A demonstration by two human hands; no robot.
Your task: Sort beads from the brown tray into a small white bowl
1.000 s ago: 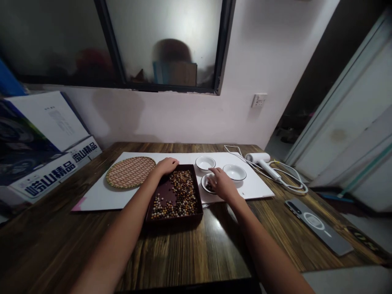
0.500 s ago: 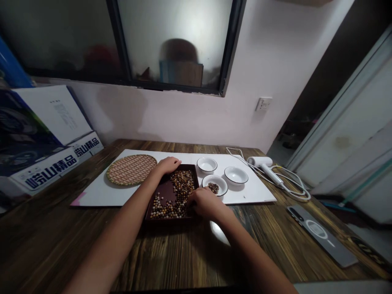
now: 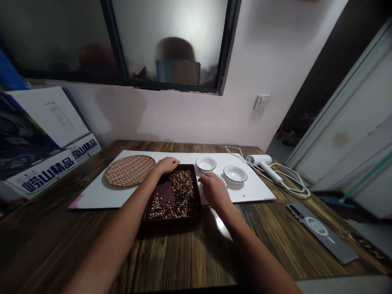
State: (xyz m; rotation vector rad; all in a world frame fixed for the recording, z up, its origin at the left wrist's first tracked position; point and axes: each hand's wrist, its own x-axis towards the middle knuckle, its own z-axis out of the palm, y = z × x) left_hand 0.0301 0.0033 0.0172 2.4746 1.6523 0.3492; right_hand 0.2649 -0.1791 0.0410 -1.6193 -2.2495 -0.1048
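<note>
A dark red tray (image 3: 162,190) holds many brown, yellow and pale beads (image 3: 183,183), thickest along its right side. My left hand (image 3: 168,164) rests at the tray's back left edge, its fingers close together; whether they grip the rim is not clear. Over the nearest white bowl (image 3: 224,184) is my right hand (image 3: 211,185), its fingers bent and closed, and what they hold is hidden. That hand covers most of the bowl and its contents. Two more white bowls with dark rims, one at the back (image 3: 206,164) and one at the right (image 3: 235,174), look empty.
A round woven mat (image 3: 130,170) lies left of the tray on a white board (image 3: 92,196). To the right are a white hair dryer (image 3: 260,160) with its coiled cord and a grey phone (image 3: 321,230). Printed boxes (image 3: 49,171) stand at the left.
My right hand has moved from the tray's right side up and right, over the nearest bowl, which it now mostly covers. My left hand has stayed at the tray's edge.
</note>
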